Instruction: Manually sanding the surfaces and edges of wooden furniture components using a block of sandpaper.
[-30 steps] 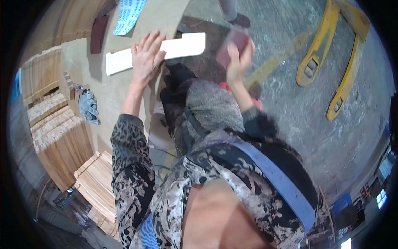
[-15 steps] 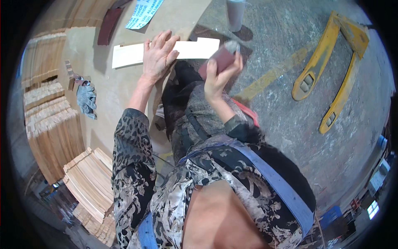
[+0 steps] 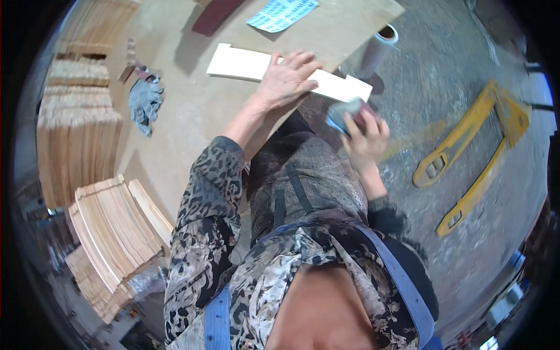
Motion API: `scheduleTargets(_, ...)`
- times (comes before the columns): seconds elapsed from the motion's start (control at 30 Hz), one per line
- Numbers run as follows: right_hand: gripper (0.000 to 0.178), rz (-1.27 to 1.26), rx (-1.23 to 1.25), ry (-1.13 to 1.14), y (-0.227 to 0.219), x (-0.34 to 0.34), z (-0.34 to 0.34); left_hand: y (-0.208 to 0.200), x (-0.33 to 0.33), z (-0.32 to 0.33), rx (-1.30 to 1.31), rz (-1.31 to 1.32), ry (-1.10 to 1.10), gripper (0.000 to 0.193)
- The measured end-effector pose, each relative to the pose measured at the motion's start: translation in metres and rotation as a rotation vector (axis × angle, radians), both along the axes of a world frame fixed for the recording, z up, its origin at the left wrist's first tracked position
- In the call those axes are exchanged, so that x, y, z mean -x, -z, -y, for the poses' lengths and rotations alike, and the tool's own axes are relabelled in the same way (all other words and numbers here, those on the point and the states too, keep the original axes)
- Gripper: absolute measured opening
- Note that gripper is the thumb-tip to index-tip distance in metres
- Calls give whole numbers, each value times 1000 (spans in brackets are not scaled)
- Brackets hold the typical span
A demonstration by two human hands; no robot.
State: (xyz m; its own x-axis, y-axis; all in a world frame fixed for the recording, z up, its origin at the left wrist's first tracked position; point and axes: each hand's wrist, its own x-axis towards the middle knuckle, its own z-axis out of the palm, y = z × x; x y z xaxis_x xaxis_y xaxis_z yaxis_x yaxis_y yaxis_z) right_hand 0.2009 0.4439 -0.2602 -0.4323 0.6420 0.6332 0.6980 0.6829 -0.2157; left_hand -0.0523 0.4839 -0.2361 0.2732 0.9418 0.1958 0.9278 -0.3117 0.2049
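A pale wooden strip (image 3: 236, 62) with small raised ends lies across the table's edge, its right end jutting out past it. My left hand (image 3: 287, 80) lies over the middle of the strip and presses on it, fingers stretched out. Just below the jutting end, my right hand (image 3: 367, 137) grips a sanding block (image 3: 349, 109) wrapped in maroon sandpaper; its grey-blue side shows, slightly blurred. A gap appears between block and strip, though contact is hard to judge. Further back on the table (image 3: 181, 116) lie a maroon sandpaper piece (image 3: 216, 16) and a printed sheet (image 3: 283, 16).
A grey glove (image 3: 144, 105) lies on the table's left. Wooden stacks (image 3: 79, 146) stand beyond it, and curved slats (image 3: 116, 227) are piled nearer me. On the floor at right are yellow pallet-jack forks (image 3: 458, 140). A film roll (image 3: 374, 55) stands beside the table corner.
My view has turned, so the scene sits differently in the picture. My right hand has turned over, bringing the block's grey-blue side into sight. My left hand stays on the strip.
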Motion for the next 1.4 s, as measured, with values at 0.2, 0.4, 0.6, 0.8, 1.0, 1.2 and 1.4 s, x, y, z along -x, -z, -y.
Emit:
scheduleTargets(0.2, 44, -1542, 1080, 176, 16, -39, -24, -6, 5, 7, 22, 13, 113, 76)
scheduleTargets(0.4, 57, -1762, 1652, -677, -44, 4, -26, -30, -38, 43, -282, -18, -68, 58)
scheduleTargets(0.6, 79, -1141, 1478, -880, -142, 49, 33, -114, -31, 146, -809, 426, -497, 40)
scheduleTargets(0.8, 54, -747, 1515, -592, -128, 116, 13, -127, -2, 281, -971, 995, -1124, 35)
scheduleTargets(1.0, 47, -401, 1066, -772, -120, 189, 2, -100, -19, 365, -849, 727, -1236, 25)
scheduleTargets(1.2, 35, -146, 294, -1271, -146, 241, 90, -95, -24, 368, -958, 865, -1215, 37)
scheduleTargets(1.4, 34, 154, 248, -902, -119, 289, 9, -98, -17, 361, -963, 527, -926, 30)
